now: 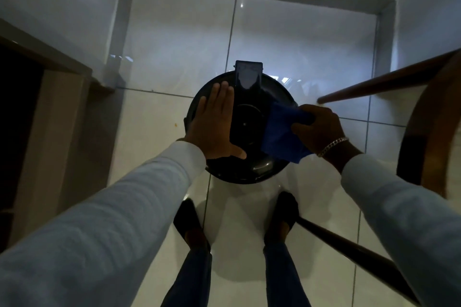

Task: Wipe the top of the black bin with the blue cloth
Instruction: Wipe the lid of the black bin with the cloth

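Note:
A round black bin (pixel 249 119) stands on the tiled floor in front of my feet, seen from above, with a glossy lid and a raised hinge block at its far edge. My left hand (pixel 214 122) lies flat on the left side of the lid, fingers straight and together, holding nothing. My right hand (pixel 319 127) grips a blue cloth (pixel 282 132) and presses it on the right side of the lid. The cloth hangs slightly over the near right rim. A chain bracelet sits on my right wrist.
A wooden chair (pixel 424 132) with curved frame and long legs stands close on the right, one leg (pixel 354 252) running past my right foot. A wooden door frame (pixel 50 119) is at left. A white wall recess lies behind the bin. My two dark shoes stand just before the bin.

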### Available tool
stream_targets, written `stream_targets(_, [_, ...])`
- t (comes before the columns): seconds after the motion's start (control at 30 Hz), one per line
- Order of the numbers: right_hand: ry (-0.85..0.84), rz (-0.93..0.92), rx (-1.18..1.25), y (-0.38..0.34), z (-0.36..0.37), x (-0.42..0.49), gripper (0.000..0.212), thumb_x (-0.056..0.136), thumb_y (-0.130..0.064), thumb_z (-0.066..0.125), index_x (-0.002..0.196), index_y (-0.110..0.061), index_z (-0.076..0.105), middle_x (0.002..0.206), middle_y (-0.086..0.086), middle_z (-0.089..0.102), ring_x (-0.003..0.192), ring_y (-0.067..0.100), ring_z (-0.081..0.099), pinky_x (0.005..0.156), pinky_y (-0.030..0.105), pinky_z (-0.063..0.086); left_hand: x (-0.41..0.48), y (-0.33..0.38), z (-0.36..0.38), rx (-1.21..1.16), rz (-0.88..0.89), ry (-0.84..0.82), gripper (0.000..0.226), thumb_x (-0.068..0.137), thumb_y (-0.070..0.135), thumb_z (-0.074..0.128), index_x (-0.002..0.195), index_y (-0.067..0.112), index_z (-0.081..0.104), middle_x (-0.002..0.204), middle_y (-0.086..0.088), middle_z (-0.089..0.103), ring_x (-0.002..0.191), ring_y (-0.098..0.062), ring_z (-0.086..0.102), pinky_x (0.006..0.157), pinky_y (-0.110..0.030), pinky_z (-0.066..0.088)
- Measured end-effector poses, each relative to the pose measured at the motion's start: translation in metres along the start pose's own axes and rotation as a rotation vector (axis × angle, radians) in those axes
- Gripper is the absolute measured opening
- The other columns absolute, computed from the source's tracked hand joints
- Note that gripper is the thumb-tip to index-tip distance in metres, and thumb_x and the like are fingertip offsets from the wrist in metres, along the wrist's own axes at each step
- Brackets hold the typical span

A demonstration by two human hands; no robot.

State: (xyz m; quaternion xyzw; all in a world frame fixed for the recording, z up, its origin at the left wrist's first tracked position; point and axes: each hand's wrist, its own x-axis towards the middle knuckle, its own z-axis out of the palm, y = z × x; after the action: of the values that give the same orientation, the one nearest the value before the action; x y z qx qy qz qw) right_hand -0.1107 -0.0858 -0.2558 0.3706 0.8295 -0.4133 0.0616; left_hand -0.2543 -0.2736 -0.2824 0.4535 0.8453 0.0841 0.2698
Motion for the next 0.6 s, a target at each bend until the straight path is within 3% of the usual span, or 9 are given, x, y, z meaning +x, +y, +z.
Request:
stream_targets(0.03, [0.042,-0.032,-0.026,0.001,0.006,0.001,0.013,0.077,-0.009,0.064,0.088,-0.015,0.059,0.077,0.002,0.063,0.078,0.025,0.06,0.081,0.042,0.049,0.003,-0.003,0.001,0.02,0.018,-0.022,0.143,0.053,0.064,0.078,0.146,0.008,-0.014,0.159,-0.014,-0.013,0.145,-0.029,-0.017,0.118,-0.05,-0.002])
stream_targets(0.07, [0.1,-0.052,-0.084,0.002,0.013,0.001,0.03,0.077,-0.015,0.067,0.106,-0.013,0.059,0.1,0.01,0.066,0.099,0.032,0.059,0.089,0.044,0.045,0.006,-0.005,0.002,0.035,0.04,-0.045,0.144,0.052,0.063,0.079,0.146,0.008,-0.014,0.159,-0.014,-0.013,0.145,-0.029,-0.017,0.119,-0.05,-0.001])
stream_targets(0.13, [0.187,-0.048,-0.218,0.005,0.026,-0.003,0.069,0.077,-0.032,0.07,0.137,-0.018,0.039,0.146,0.015,0.04,0.134,0.039,0.034,0.104,0.052,0.034,0.007,-0.009,0.004,0.043,0.084,-0.082,0.144,0.051,0.061,0.081,0.146,0.008,-0.014,0.16,-0.012,-0.014,0.145,-0.027,-0.016,0.119,-0.048,0.0])
stream_targets(0.17, [0.191,-0.075,-0.288,0.008,0.032,-0.006,0.077,0.078,-0.041,0.067,0.143,-0.023,0.03,0.155,0.014,0.026,0.141,0.04,0.022,0.106,0.057,0.029,0.006,-0.012,0.005,0.039,0.108,-0.087,0.143,0.052,0.059,0.081,0.147,0.008,-0.014,0.16,-0.012,-0.014,0.145,-0.026,-0.016,0.119,-0.047,0.0])
stream_targets(0.27, [0.038,-0.181,-0.465,0.017,0.054,-0.013,0.072,0.085,-0.058,0.041,0.147,-0.028,0.021,0.16,0.01,0.012,0.145,0.04,0.008,0.11,0.063,0.026,0.003,-0.026,0.006,0.029,0.163,-0.082,0.141,0.054,0.06,0.08,0.147,0.01,-0.013,0.16,-0.01,-0.014,0.145,-0.024,-0.016,0.12,-0.044,0.0])
stream_targets(0.33, [-0.005,-0.175,-0.444,0.022,0.068,-0.013,0.07,0.085,-0.06,0.027,0.148,-0.029,0.018,0.161,0.007,0.01,0.146,0.038,0.005,0.111,0.062,0.026,0.004,-0.035,0.006,0.036,0.18,-0.078,0.141,0.053,0.065,0.078,0.147,0.011,-0.012,0.16,-0.009,-0.013,0.145,-0.023,-0.017,0.12,-0.045,-0.001])
stream_targets(0.6, [0.216,-0.109,-0.332,0.029,0.116,-0.045,0.067,0.091,-0.052,0.032,0.148,-0.028,0.008,0.158,0.003,0.0,0.146,0.035,-0.002,0.116,0.061,0.013,0.01,-0.051,0.015,0.043,0.229,-0.055,0.144,0.048,0.079,0.068,0.148,0.012,-0.01,0.16,-0.008,-0.013,0.145,-0.023,-0.017,0.118,-0.043,-0.005])
